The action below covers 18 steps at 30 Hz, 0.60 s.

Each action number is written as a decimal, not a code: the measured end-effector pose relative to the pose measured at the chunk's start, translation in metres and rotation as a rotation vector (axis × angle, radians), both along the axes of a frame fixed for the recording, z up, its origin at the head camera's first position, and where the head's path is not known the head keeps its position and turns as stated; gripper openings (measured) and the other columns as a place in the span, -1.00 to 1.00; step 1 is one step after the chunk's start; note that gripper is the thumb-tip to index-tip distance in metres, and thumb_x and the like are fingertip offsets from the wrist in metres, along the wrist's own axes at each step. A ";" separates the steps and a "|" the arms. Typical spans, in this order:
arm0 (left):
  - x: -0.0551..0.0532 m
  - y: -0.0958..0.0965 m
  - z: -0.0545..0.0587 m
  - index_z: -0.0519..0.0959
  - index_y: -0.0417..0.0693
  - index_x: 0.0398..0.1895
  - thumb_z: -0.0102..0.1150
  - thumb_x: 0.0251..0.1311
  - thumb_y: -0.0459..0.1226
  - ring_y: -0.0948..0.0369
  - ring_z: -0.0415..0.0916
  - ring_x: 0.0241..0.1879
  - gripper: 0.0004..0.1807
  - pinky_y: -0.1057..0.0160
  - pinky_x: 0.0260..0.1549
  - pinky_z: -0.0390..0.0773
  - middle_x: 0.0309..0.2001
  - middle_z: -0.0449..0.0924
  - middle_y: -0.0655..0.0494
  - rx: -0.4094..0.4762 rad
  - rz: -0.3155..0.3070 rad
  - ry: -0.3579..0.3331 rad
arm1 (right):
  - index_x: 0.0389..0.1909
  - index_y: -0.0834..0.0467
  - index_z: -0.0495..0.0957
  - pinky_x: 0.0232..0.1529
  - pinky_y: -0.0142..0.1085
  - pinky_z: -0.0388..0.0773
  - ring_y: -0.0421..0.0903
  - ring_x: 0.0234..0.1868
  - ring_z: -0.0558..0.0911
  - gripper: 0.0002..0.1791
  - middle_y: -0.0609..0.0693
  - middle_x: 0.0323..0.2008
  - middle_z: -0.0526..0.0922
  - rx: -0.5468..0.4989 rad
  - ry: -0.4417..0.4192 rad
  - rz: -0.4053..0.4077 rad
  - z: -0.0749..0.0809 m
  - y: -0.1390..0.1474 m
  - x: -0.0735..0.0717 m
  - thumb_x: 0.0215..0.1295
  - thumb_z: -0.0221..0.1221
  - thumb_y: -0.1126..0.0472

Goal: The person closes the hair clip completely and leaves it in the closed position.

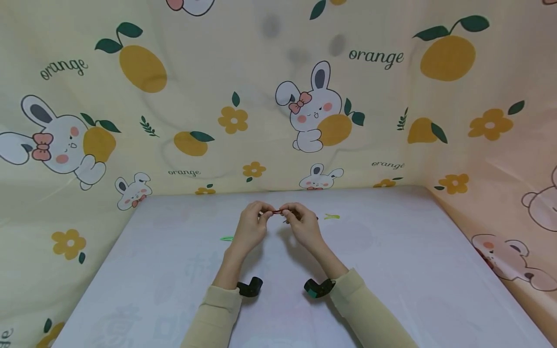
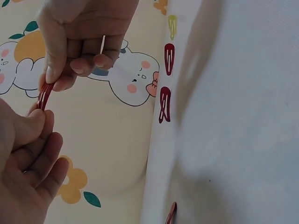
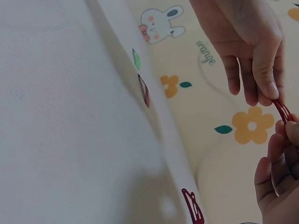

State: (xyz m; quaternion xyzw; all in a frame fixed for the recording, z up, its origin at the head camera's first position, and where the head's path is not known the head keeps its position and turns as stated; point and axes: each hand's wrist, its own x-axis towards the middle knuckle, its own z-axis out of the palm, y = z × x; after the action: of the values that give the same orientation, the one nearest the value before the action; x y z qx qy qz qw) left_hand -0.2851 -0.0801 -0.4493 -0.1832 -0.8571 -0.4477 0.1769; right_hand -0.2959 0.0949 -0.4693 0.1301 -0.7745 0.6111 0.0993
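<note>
Above the far part of the worktop (image 1: 391, 270), the two hands meet with forearms angled inward, each wrist bearing a black camera (image 1: 319, 288) just past a tan sleeve (image 1: 365, 309). The left hand (image 1: 252, 225) and right hand (image 1: 304, 227) face each other, fingers bent; each has thumb and forefinger pinched together on an end of the red hair clip (image 2: 45, 97), which bridges the short gap between them. The other fingers curl loosely.

Beside the left hand lies a green clip (image 1: 227, 239), with a dark red clip (image 3: 146, 94) next to it towards the right hand. Just past the right hand is a yellow clip (image 1: 332, 216); in the left wrist view a closed red clip (image 2: 169, 59) and a splayed red clip (image 2: 165, 105) follow it in a row.

The clips are slim, glossy and teardrop-shaped. The pale worktop looks smooth; beyond the hands hangs a creased, cream cloth (image 1: 261, 72) printed with rabbits and oranges.
</note>
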 end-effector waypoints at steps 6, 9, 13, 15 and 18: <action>0.000 0.001 0.001 0.67 -0.19 -0.15 0.26 0.36 -0.47 0.02 0.58 -0.05 -0.92 0.00 -0.03 0.57 -0.17 0.69 -0.01 -0.029 0.004 0.083 | -0.09 0.17 0.72 -0.32 -0.37 0.46 -0.13 -0.33 0.58 -0.88 0.26 -0.25 0.70 -0.045 -0.025 -0.010 0.001 0.001 0.000 0.49 0.24 0.26; 0.000 0.001 0.000 0.68 -0.18 -0.14 0.27 0.35 -0.47 0.01 0.58 -0.02 -0.90 -0.01 0.01 0.57 -0.15 0.69 -0.01 -0.054 0.012 0.112 | -0.08 0.16 0.72 -0.32 -0.36 0.47 -0.16 -0.34 0.58 -0.87 0.24 -0.23 0.72 -0.070 -0.033 -0.011 0.002 0.001 0.001 0.48 0.25 0.25; -0.001 0.001 0.000 0.69 -0.15 -0.11 0.31 0.33 -0.46 0.02 0.56 0.01 -0.87 0.02 0.07 0.56 -0.12 0.68 0.01 -0.091 0.025 0.113 | -0.08 0.18 0.72 -0.28 -0.36 0.52 -0.06 -0.31 0.61 -0.87 0.15 -0.23 0.74 -0.108 -0.049 -0.007 0.002 0.001 0.001 0.46 0.26 0.27; -0.001 0.001 -0.001 0.69 -0.13 -0.10 0.34 0.31 -0.46 0.04 0.56 0.01 -0.85 0.04 0.07 0.57 -0.11 0.68 0.03 -0.107 0.028 0.109 | -0.07 0.21 0.72 -0.27 -0.37 0.54 0.01 -0.29 0.62 -0.87 0.11 -0.24 0.74 -0.132 -0.064 -0.003 0.001 0.001 0.000 0.46 0.26 0.28; -0.001 0.001 -0.001 0.69 -0.12 -0.11 0.37 0.28 -0.45 0.05 0.55 0.01 -0.83 0.04 0.07 0.57 -0.12 0.67 0.05 -0.127 0.027 0.112 | -0.07 0.24 0.72 -0.27 -0.35 0.56 0.01 -0.31 0.60 -0.86 0.12 -0.27 0.73 -0.166 -0.096 0.003 0.001 0.002 -0.001 0.45 0.25 0.30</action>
State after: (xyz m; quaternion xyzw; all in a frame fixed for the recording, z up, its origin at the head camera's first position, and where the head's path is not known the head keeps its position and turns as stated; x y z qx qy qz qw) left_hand -0.2860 -0.0787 -0.4507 -0.2072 -0.8750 -0.3791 0.2184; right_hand -0.2972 0.0967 -0.4684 0.0931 -0.7247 0.6789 0.0717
